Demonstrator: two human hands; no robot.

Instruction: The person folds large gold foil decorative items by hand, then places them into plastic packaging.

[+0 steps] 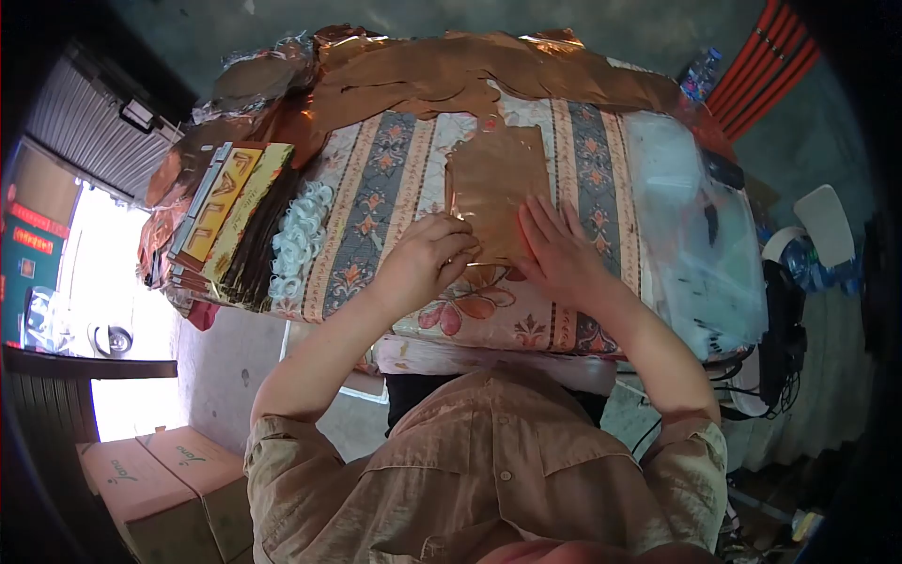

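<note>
A flat, shiny copper-brown piece of foil (498, 179) lies on the patterned cloth in front of me, roughly rectangular with an uneven top edge. My left hand (427, 261) has its fingers curled and pinched together at the lower left corner of this foil. Flat against its lower right side rests my right hand (564, 254), fingers stretched out. To the left of my left hand sits a row of white curled ribbon bunches (301, 235), next to a stack of yellow printed packets (235, 211) with large lettering.
More copper-brown foil pieces (404, 75) overlap along the table's far edge. Clear plastic bags (691, 235) cover the right side of the patterned tablecloth (587, 155). Cardboard boxes (160, 470) stand on the floor at lower left, and a white chair (825, 223) is at right.
</note>
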